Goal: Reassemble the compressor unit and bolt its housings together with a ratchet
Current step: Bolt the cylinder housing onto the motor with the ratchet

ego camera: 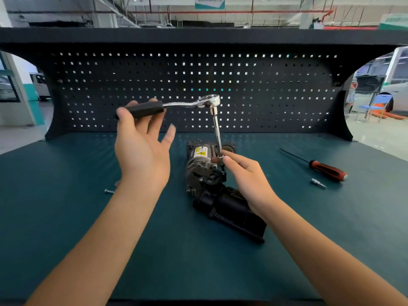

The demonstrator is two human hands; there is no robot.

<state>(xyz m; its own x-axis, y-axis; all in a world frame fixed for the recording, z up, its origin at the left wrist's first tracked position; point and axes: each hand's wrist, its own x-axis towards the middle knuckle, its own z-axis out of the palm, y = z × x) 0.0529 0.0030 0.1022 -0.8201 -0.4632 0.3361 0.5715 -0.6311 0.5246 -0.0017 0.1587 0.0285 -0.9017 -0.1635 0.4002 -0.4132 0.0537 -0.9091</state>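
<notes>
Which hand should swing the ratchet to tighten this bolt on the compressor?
Probably left. The left hand holds the ratchet handle with room to swing, while the right hand pinches the extension bar low down, steadying it on the compressor.

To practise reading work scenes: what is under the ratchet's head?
Under the ratchet, an extension bar drops to the compressor. The right hand pinches its lower end, covering where it seats.
</notes>
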